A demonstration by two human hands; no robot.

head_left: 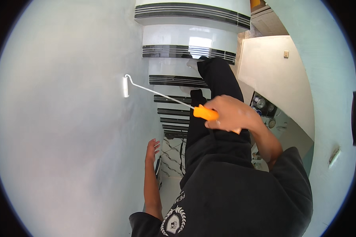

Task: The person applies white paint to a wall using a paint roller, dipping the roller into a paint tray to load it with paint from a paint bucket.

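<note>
My right hand (233, 114) is wrapped around the orange handle (205, 113) of a small paint roller. From the handle a thin bent metal rod (163, 95) runs up and left to the white roller sleeve (125, 86). The sleeve lies at the pale grey-white wall (77, 103); whether it presses on the surface is hard to tell. Low on the left, my left hand (153, 150) hangs beside that wall with nothing in it and its fingers apart.
I stand on a staircase of white steps with black striped edges (190, 51). To the right is a cream panel (273, 71) with a small switch-like plate (286, 54). Below it, several objects lie on a dark surface (264, 103). Another pale wall (333, 118) borders the far right.
</note>
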